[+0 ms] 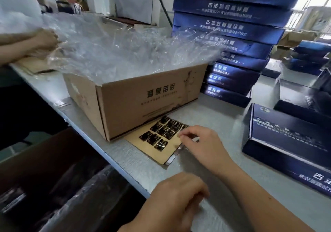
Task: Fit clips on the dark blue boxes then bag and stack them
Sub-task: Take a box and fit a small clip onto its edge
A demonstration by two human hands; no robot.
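Note:
A brown backing sheet [152, 149] lies on the grey table in front of the cardboard carton, carrying several small black clips [162, 133] in rows. My right hand [200, 142] rests at the sheet's right edge, thumb and forefinger pinched at a clip there. My left hand [179, 196] sits near the table's front edge with fingers curled, nothing visible in it. One dark blue box [286, 142] lies flat on the right. A tall stack of dark blue boxes [232, 40] rises behind the carton.
A brown cardboard carton [143, 102] lined with a clear plastic bag [116, 49] stands mid-table. Another person's hand [43, 40] holds the bag at far left. More blue boxes [311, 56] sit at the back right. The table edge [100, 149] runs diagonally, with dark bagged goods below.

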